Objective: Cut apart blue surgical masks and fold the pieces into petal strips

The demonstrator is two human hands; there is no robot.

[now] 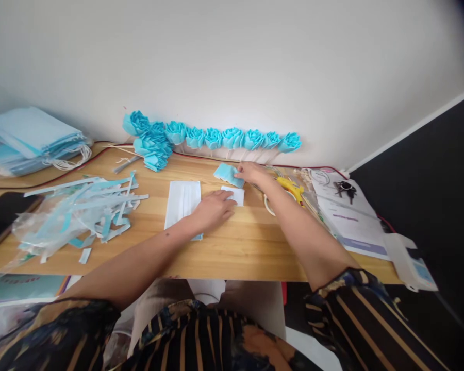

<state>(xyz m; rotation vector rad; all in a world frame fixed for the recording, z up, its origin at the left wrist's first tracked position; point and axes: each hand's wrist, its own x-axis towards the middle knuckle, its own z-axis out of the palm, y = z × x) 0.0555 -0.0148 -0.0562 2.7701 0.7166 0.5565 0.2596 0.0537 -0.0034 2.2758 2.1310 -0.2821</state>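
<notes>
My left hand [217,205] lies palm down on the table, fingers stretched out, their tips resting on a small white rectangle of mask fabric [237,196]. Under that wrist is a pleated face mask [182,198], pale side up, partly covered by the forearm. Just beyond, my right hand [252,174] has its thumb and fingers closed on the right edge of a small blue piece of mask fabric [226,172]. That piece sits by the wall side of the white rectangle.
Blue fabric flowers [213,138] line the wall. Cut strips [100,206] and clear plastic lie left, near a phone [7,219] and a mask stack [34,134]. Right are a yellow glue gun [292,188], a tape roll [269,207], papers [342,216] and keys [345,190].
</notes>
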